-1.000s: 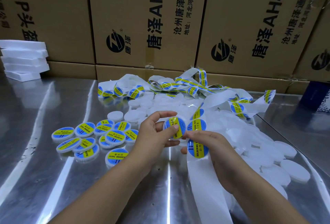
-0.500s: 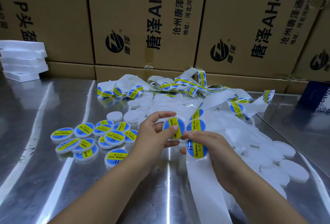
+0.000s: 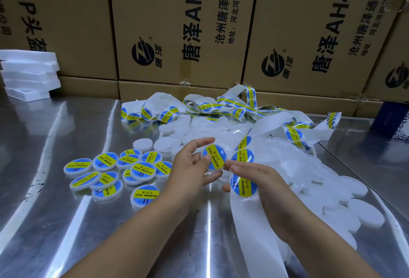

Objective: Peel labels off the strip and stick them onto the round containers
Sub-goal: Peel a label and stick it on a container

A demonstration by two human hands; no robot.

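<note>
Left hand (image 3: pixel 188 168): fingers and thumb were curled round the rim of a labelled round container (image 3: pixel 214 160), held clear of the worktop (image 3: pixel 55 222).
Right hand (image 3: pixel 265 180): the strip (image 3: pixel 250 222) was gripped in it, fingertips brought against the container's edge.
Handling: the container was judged light, stiff and smooth, best taken by the rim; the strip thin and floppy, its next label (image 3: pixel 243 185) tacky, best lifted by an edge.
Finished pile (image 3: pixel 141 170): heaped just left of the left hand.
Blank containers (image 3: pixel 363 213): spread to the right, partly under the strip.
Room: bare worktop was left open front-left; the back was walled by cartons (image 3: pixel 177 23).
</note>
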